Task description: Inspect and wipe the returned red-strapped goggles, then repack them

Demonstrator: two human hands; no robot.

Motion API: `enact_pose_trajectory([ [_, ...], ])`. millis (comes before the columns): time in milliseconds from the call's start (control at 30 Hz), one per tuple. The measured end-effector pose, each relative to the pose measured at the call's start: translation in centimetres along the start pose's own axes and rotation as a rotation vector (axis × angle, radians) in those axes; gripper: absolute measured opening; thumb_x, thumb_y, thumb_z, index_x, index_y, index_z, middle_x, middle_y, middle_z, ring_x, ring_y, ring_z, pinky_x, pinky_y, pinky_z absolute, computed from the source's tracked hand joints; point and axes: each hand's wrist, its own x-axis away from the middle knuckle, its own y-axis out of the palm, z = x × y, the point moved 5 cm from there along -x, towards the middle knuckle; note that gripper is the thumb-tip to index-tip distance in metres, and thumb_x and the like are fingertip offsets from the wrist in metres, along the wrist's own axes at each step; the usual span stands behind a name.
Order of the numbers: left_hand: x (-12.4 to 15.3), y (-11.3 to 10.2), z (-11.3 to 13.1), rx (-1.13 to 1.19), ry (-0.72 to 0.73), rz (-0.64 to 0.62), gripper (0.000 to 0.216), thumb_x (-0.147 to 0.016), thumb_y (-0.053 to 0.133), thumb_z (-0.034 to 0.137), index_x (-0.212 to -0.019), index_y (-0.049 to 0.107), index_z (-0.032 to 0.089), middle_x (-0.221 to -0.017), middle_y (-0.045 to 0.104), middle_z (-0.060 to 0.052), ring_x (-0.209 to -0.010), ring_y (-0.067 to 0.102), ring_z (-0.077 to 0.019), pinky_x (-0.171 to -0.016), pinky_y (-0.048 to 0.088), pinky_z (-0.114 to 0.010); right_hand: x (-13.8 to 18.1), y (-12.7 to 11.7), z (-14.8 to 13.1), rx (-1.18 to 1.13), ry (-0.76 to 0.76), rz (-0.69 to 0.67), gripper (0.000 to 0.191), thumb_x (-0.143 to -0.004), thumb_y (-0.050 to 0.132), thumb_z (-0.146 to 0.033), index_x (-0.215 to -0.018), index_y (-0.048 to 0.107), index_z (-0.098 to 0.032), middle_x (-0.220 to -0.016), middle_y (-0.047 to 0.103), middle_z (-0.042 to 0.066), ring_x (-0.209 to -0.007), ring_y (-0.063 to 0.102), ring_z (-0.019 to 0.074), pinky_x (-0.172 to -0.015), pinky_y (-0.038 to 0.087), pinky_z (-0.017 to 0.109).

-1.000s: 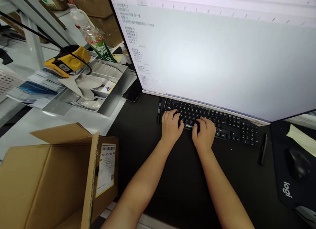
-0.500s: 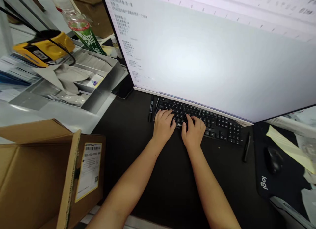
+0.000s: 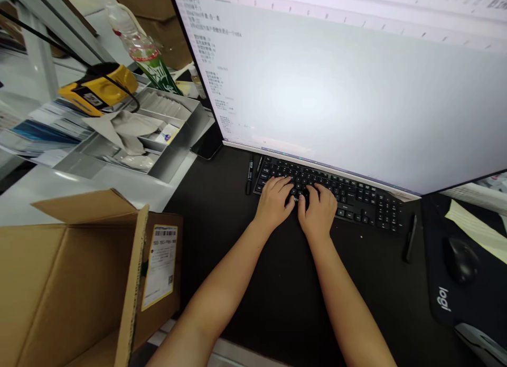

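A black keyboard lies on the dark desk just below a large monitor, whose screen shows a mostly blank sheet with lines of text at its left. My left hand rests on the keyboard's left part, fingers spread over the keys. Beside it, my right hand lies on the middle keys, its fingers apart and curved. Neither hand holds anything. Some keys are hidden under my fingers. A black marker lies left of the keyboard, and a black pen lies to its right.
An open cardboard box stands at the left. Behind it are a grey divided tray, a yellow tape dispenser, a green-labelled bottle and a phone. At right, a mouse sits on a black mouse pad.
The whole view has shifted, so the desk things appear farther right. Both hands stay on the keyboard, with small changes in finger position.
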Motion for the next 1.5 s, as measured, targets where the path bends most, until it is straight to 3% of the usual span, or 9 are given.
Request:
enact_pose_trajectory([
  [300,0.1,0.2,-0.2,-0.005,-0.005,-0.021,0.029,-0.089,0.057,0.017,-0.116,0.066,0.021,-0.131,0.065,-0.009,-0.127,0.055,-0.025,-0.115,0.041,-0.053,-0.1,0.4,-1.0,-0.14,-0.182,-0.062,0.025,-0.095,0.05,-0.023,-0.113,0.067,-0.017,-0.118,0.065,0.012,-0.115,0.054,0.0269,-0.104,0.041,0.045],
  [800,0.1,0.2,0.0,-0.024,0.007,-0.015,0.03,-0.089,0.056,0.016,-0.117,0.063,0.019,-0.131,0.065,-0.009,-0.128,0.055,-0.0245,-0.117,0.039,-0.049,0.1,-0.1,0.2,-0.118,-0.045,0.025,0.024,-0.094,0.051,-0.021,-0.11,0.068,-0.016,-0.116,0.066,0.012,-0.113,0.054,0.0266,-0.099,0.042,0.044],
  [1000,0.2,0.2,-0.8,-0.202,-0.173,0.0,0.054,-0.09,0.059,0.035,-0.138,0.049,0.011,-0.151,0.046,-0.019,-0.143,0.038,-0.0353,-0.121,0.026,-0.058,0.0,-0.1,0.0,-0.12,-0.044,0.027,0.024,-0.093,0.053,-0.019,-0.11,0.069,-0.016,-0.116,0.066,0.012,-0.113,0.055,0.0271,-0.099,0.043,0.045],
  [1200,0.0,0.6,-1.1,-0.281,-0.203,-0.1,0.071,-0.094,0.051,0.047,-0.149,0.035,0.005,-0.16,0.033,-0.02,-0.151,0.024,-0.0318,-0.125,0.016,-0.052,-0.1,-0.1,-0.1,-0.12,-0.059,0.045,0.022,-0.092,0.054,-0.018,-0.108,0.069,-0.014,-0.114,0.066,0.012,-0.112,0.055,0.0271,-0.098,0.044,0.044],
  [1333,-0.4,0.3,-1.0,-0.322,-0.239,-0.087,0.079,-0.09,0.054,0.059,-0.152,0.035,0.014,-0.166,0.016,-0.018,-0.154,0.013,-0.0359,-0.124,0.013,-0.056,-0.1,-0.1,-0.2,-0.116,-0.056,0.049,0.022,-0.092,0.054,-0.017,-0.108,0.069,-0.014,-0.113,0.065,0.012,-0.111,0.055,0.027,-0.097,0.044,0.043],
  [1500,-0.8,0.2,-0.9,-0.324,-0.275,-0.057,0.08,-0.082,0.06,0.069,-0.147,0.045,0.024,-0.167,0.014,-0.014,-0.153,0.014,-0.0392,-0.123,0.011,-0.06,-0.1,0.1,-0.2,-0.107,-0.047,0.044,0.022,-0.092,0.053,-0.018,-0.108,0.069,-0.014,-0.114,0.065,0.013,-0.112,0.054,0.0275,-0.098,0.043,0.044],
])
